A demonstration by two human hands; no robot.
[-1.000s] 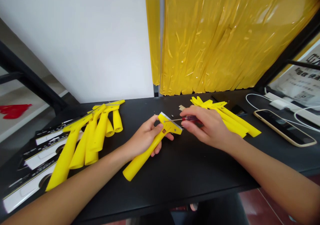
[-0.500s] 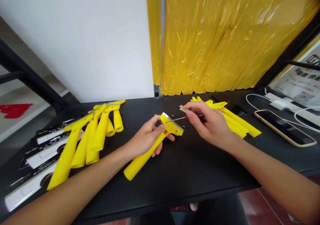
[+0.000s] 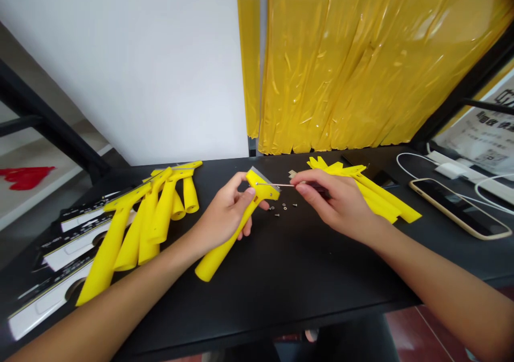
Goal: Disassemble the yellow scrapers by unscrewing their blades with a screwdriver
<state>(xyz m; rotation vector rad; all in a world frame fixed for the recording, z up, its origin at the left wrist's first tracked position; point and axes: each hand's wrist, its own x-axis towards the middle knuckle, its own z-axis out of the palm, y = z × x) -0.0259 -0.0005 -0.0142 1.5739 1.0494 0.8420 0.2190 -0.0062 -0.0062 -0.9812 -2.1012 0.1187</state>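
My left hand (image 3: 228, 208) is closed around a yellow scraper (image 3: 236, 227), its handle slanting down toward me. A thin metal blade (image 3: 259, 175) shows along the far edge of the scraper's head. My right hand (image 3: 336, 201) pinches a screwdriver (image 3: 277, 185); its dark grip is mostly hidden by the fingers. The thin shaft points left, with its tip at a screw in the scraper's head. Several small screws and nuts (image 3: 285, 206) lie on the black table between my hands. Just beyond my right fingertips is a small pale metal piece (image 3: 292, 174).
Several yellow scrapers (image 3: 161, 212) lie at left, beside black-and-white packages (image 3: 72, 255). More yellow parts (image 3: 387, 193) lie behind my right hand. A phone (image 3: 458, 209), white cables and a power strip (image 3: 474, 168) occupy the right. A yellow plastic sheet (image 3: 341, 67) hangs behind the table.
My left hand has moved the scraper a little left and away from me, uncovering the screws and nuts. The screwdriver's tip has stayed at the scraper's head.
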